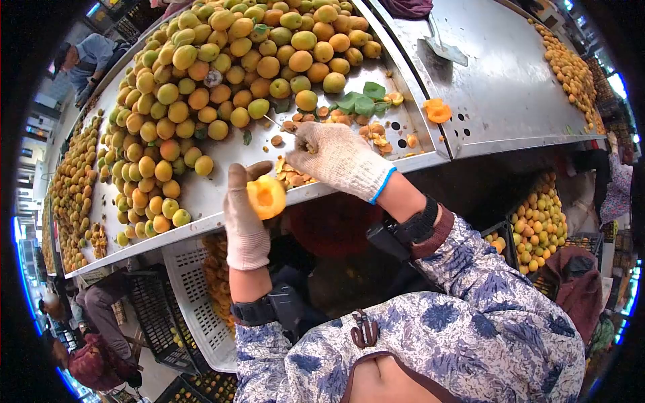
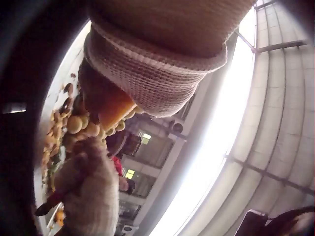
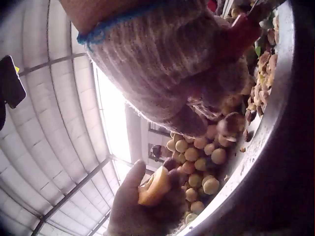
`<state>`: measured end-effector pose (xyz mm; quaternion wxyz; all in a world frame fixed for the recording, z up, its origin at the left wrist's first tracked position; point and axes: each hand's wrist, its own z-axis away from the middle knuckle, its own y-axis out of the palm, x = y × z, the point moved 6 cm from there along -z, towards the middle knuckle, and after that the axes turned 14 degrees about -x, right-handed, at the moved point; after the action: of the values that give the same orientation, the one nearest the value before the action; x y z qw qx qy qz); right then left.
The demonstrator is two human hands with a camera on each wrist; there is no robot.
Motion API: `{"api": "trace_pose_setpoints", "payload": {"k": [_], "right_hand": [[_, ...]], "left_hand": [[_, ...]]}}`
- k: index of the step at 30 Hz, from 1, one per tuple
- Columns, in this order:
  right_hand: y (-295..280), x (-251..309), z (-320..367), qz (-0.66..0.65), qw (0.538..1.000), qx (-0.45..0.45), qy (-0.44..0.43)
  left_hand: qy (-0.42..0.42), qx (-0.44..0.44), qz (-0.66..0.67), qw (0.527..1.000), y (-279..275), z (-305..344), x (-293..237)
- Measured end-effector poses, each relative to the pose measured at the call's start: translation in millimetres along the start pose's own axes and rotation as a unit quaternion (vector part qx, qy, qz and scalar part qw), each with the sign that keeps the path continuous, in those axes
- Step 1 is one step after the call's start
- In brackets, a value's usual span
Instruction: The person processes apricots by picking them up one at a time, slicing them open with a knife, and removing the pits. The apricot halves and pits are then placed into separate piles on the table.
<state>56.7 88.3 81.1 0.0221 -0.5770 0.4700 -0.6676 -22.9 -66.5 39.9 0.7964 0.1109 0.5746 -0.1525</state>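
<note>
A cut apricot with an orange open face and a hollow at its middle is gripped by my gloved left hand, just off the table's near edge. To its right, my gloved right hand holds a small knife, whose thin blade points up and left toward the piled fruit. The red knife handle shows at that hand in the right wrist view. Beneath the right hand lie brown pits and orange scraps. In the left wrist view, the glove hides much of the apricot.
Whole apricots are heaped over the metal table. Green leaves and another cut piece lie at the right. Below the edge stand a white crate and a crate of apricots. Other people sit at the left.
</note>
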Motion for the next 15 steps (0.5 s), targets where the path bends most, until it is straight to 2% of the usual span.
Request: {"api": "trace_pose_setpoints", "payload": {"k": [1,3,5,6,7,8,9,10,11,12,13,15], "right_hand": [[-3.0,-0.7,1.7,0.092,0.996,0.021,-0.003],[3.0,-12.6,-1.2,0.090,0.996,0.020,-0.020],[4.4,-14.0,-3.5,0.072,0.995,0.013,-0.061],[1.8,-12.4,-3.6,0.056,0.997,0.008,-0.061],[-0.1,-12.6,-3.6,0.050,0.997,0.005,-0.063],[-5.7,-11.0,-3.6,0.007,0.996,-0.034,-0.082],[-12.0,-9.2,-2.9,-0.037,0.992,-0.074,-0.098],[-15.1,-11.0,-2.3,-0.046,0.996,-0.057,-0.052],[-19.5,-9.5,-1.0,-0.053,0.996,-0.060,-0.050],[-24.1,-10.0,-0.3,-0.042,0.996,-0.063,-0.046],[-27.5,-12.3,0.3,-0.029,0.996,-0.067,-0.042],[-30.6,-13.3,2.4,-0.036,0.993,-0.095,-0.057]], "left_hand": [[0.027,-0.046,0.025,0.998,-6.5,2.0,-12.2],[0.142,-0.056,-0.041,0.987,-40.9,-6.7,-28.4],[0.261,-0.083,-0.204,0.940,-81.2,-4.4,-50.0],[0.265,-0.085,-0.208,0.938,-96.2,0.0,-55.7],[0.238,-0.115,-0.393,0.881,-110.2,3.4,-56.0],[0.200,-0.142,-0.563,0.790,-126.2,8.2,-57.3],[0.154,-0.163,-0.711,0.666,-145.4,13.6,-59.6],[0.132,-0.136,-0.733,0.653,-164.2,14.7,-53.2],[0.109,-0.106,-0.755,0.638,-180.2,16.6,-44.7],[0.094,-0.094,-0.745,0.654,-183.9,23.6,-45.0],[0.120,-0.089,-0.755,0.639,-182.4,24.8,-50.0],[0.206,-0.078,-0.728,0.649,-172.1,17.2,-59.8]]}}
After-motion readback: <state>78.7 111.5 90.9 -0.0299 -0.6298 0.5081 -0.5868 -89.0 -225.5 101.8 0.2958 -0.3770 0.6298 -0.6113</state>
